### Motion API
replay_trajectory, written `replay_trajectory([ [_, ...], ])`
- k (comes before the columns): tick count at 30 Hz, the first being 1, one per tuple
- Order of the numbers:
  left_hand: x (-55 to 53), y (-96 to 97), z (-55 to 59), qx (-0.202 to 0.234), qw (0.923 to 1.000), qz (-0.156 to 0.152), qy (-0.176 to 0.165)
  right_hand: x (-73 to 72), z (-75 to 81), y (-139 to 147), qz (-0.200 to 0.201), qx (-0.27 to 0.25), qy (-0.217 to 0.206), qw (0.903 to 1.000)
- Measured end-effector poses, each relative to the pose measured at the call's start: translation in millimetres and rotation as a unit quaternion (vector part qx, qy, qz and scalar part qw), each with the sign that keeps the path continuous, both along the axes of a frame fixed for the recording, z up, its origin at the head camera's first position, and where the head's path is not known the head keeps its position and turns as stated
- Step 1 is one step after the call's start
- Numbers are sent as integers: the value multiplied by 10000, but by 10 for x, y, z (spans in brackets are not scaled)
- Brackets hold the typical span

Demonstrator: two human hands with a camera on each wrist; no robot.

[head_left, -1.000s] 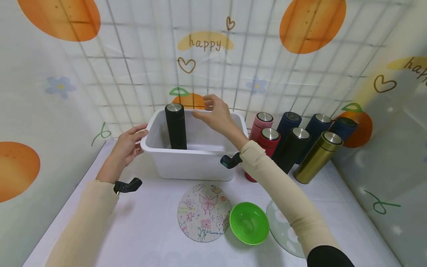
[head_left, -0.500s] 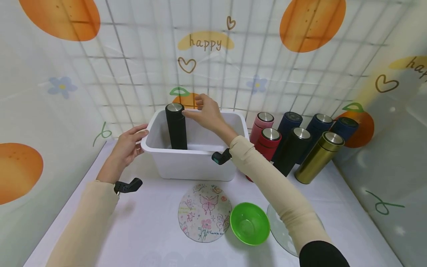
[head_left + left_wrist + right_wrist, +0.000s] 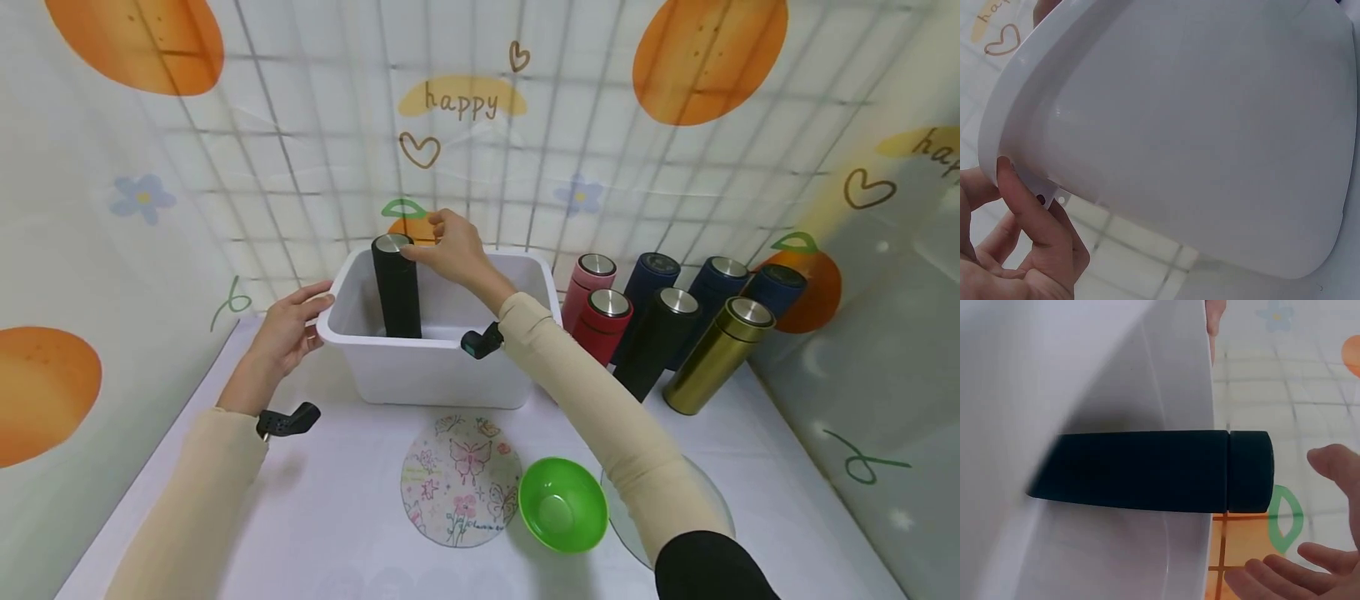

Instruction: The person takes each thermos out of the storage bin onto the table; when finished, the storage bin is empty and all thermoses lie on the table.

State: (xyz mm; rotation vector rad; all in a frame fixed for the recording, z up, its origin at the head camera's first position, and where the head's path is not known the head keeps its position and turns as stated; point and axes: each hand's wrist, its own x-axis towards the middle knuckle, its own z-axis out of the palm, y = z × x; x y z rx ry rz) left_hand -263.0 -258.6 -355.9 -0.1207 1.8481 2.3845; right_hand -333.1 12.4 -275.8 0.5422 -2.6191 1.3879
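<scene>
A white plastic storage bin (image 3: pixel 438 375) stands on the table, and my left hand (image 3: pixel 283 329) grips its left rim. In the left wrist view, fingers (image 3: pixel 1032 212) curl under the rim lip, with the thumb at its other side. Inside the bin, toward the left, a black thermos bottle (image 3: pixel 397 292) with a silver-topped lid stands upright. My right hand (image 3: pixel 456 248) is over the bin, just right of that lid, thumb and fingers spread. The right wrist view has a gap between the hand and the bottle's lid (image 3: pixel 1250 472).
Several thermos bottles stand right of the bin: pink (image 3: pixel 588 283), red (image 3: pixel 603 325), black (image 3: pixel 660 342), gold (image 3: pixel 716 358) and blue ones (image 3: pixel 648 279) behind. In front are a round butterfly-patterned mat (image 3: pixel 450 467), a green bowl (image 3: pixel 562 504) and a clear round plate (image 3: pixel 720 492) partly under the right sleeve.
My right hand has moved left across the bin, coming to the black thermos bottle's lid. The left hand has stayed on the rim.
</scene>
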Motion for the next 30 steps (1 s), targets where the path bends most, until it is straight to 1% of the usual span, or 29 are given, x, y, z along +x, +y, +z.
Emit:
replay_trajectory([
  [13,-27,-20,-52,-59,10000,50,55,-127,-58,-99,-75,288,-170,9994],
  [21,-35,-15,-66,-73,9999,105,35,-229,-134,-144,-140,382,-98,9991],
  [25,-39,-16,-70,-31,10000,86,27,-249,-161,-135,-58,195,-134,9997],
  [30,-33,-14,-63,-14,10000,94,23,-270,-179,-132,261,-81,-237,9993],
])
